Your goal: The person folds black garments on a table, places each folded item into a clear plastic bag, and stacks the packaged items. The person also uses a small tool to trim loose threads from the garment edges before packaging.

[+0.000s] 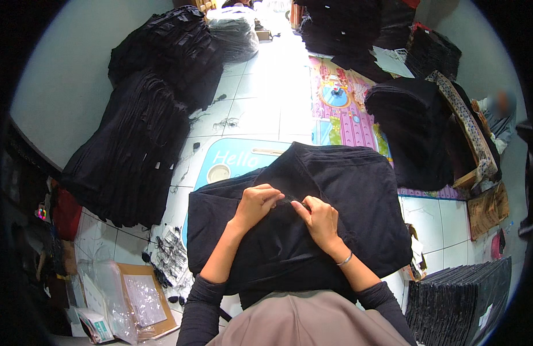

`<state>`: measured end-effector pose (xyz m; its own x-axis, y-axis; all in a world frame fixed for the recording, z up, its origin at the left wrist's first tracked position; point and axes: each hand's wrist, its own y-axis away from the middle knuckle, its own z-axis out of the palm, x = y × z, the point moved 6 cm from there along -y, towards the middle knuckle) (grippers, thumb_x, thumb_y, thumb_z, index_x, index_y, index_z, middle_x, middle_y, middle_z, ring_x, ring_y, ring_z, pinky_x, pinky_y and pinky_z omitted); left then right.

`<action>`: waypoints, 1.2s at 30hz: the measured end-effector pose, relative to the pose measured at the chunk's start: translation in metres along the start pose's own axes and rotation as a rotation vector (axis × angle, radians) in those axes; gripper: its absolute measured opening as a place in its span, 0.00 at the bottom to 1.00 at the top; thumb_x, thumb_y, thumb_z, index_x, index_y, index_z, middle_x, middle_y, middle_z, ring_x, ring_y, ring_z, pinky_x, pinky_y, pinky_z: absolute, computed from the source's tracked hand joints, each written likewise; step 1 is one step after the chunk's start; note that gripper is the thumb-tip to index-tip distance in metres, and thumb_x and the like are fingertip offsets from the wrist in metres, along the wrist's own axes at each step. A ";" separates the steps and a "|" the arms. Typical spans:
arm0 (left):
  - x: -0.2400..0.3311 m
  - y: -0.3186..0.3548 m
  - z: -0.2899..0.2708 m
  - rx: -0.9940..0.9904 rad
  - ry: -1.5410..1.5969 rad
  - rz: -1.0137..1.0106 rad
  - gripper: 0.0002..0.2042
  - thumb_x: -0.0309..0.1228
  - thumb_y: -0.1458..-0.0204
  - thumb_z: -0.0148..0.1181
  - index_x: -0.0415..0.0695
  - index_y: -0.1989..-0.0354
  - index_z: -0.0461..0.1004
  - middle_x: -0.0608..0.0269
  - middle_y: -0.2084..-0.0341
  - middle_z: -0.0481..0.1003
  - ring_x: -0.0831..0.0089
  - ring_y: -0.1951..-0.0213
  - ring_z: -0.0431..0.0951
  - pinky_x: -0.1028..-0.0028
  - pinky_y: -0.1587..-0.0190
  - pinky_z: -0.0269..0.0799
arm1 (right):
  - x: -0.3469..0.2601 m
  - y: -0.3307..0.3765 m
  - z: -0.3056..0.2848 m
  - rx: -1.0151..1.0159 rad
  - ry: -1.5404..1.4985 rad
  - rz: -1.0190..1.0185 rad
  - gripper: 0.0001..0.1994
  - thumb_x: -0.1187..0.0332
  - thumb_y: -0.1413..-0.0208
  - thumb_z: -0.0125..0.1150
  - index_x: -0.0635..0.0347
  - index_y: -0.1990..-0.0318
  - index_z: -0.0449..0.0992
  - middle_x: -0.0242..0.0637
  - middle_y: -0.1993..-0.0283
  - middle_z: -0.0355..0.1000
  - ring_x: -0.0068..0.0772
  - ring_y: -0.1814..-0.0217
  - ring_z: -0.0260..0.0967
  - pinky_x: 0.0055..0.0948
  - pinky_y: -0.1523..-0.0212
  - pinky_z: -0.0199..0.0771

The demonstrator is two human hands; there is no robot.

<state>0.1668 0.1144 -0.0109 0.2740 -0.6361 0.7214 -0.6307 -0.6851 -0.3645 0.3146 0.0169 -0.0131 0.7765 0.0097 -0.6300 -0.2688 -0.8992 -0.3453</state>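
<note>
A stack of folded black garments (358,190) lies spread over a light-blue folding table (220,150) in front of me. My left hand (256,206) is closed in a pinch on the dark cloth near the middle of the top garment. Close by on its right, my right hand (318,222) has its thumb and fingers pressed together on the same bit of cloth. A narrow dark strip of edge or thread spans the small gap between the hands; which one it is I cannot tell.
Tall heaps of black garments (128,150) stand at the left, with more (413,132) at the right beside a patterned board (468,127). A colourful play mat (347,104) covers tiles. Plastic-wrapped black packs (459,300) stand lower right; a clear bag (114,300) lies lower left. Someone sits far right.
</note>
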 end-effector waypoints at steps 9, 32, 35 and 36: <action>-0.009 0.006 0.003 0.130 0.165 -0.018 0.03 0.20 0.48 0.63 0.35 0.67 0.80 0.61 0.76 0.77 0.78 0.78 0.77 0.78 0.75 0.72 | -0.006 0.001 0.004 0.018 0.165 -0.126 0.20 0.50 0.42 0.60 0.57 0.78 0.72 0.37 0.79 0.69 0.41 0.78 0.72 0.36 0.78 0.68; -0.022 0.009 0.001 0.276 0.384 -0.194 0.04 0.23 0.45 0.63 0.34 0.68 0.80 0.62 0.75 0.77 0.80 0.78 0.78 0.82 0.77 0.73 | -0.010 -0.007 0.005 -0.007 0.167 -0.114 0.21 0.49 0.43 0.60 0.56 0.78 0.71 0.39 0.80 0.72 0.42 0.79 0.73 0.36 0.79 0.68; -0.027 0.010 0.000 0.308 0.436 -0.245 0.05 0.24 0.44 0.63 0.34 0.68 0.80 0.63 0.75 0.77 0.80 0.78 0.78 0.83 0.77 0.72 | -0.013 -0.009 0.005 -0.012 0.155 -0.131 0.21 0.48 0.43 0.60 0.56 0.78 0.72 0.39 0.81 0.72 0.41 0.80 0.73 0.36 0.80 0.68; -0.030 0.010 0.000 0.316 0.447 -0.263 0.06 0.25 0.44 0.63 0.34 0.68 0.80 0.63 0.75 0.77 0.81 0.78 0.78 0.83 0.77 0.72 | -0.015 -0.010 0.006 -0.024 0.161 -0.137 0.21 0.48 0.43 0.60 0.55 0.79 0.72 0.39 0.81 0.72 0.41 0.80 0.73 0.36 0.80 0.68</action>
<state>0.1522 0.1262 -0.0358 0.0163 -0.2674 0.9635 -0.3180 -0.9149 -0.2485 0.3021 0.0284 -0.0051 0.8862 0.0643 -0.4587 -0.1423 -0.9046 -0.4019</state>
